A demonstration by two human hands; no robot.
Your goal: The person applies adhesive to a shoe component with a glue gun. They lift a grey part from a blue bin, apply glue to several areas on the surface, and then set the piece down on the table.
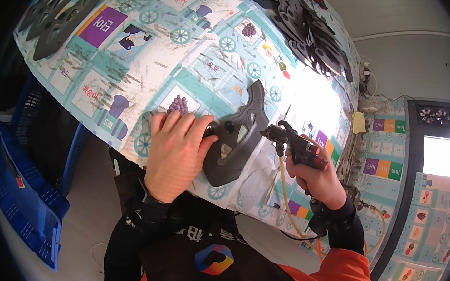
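Observation:
A dark grey curved plate with cut-out openings [245, 137] lies on the covered table in front of me. My left hand [176, 155] rests at its left edge, fingers bent. Between that thumb and index finger is a small black piece [211, 129], mostly hidden, whose kind I cannot make out. My right hand [323, 182] is wrapped round the grip of a spray gun [304, 151], held just right of the plate. The gun's nozzle end faces left, toward the plate. A yellowish hose [285, 195] hangs from the gun.
Several similar dark plates [68, 20] lie at the far left of the table. A heap of more dark plates [307, 33] covers the far right. A blue plastic crate [25, 193] stands below the table's left edge. Hoses hang near the right edge.

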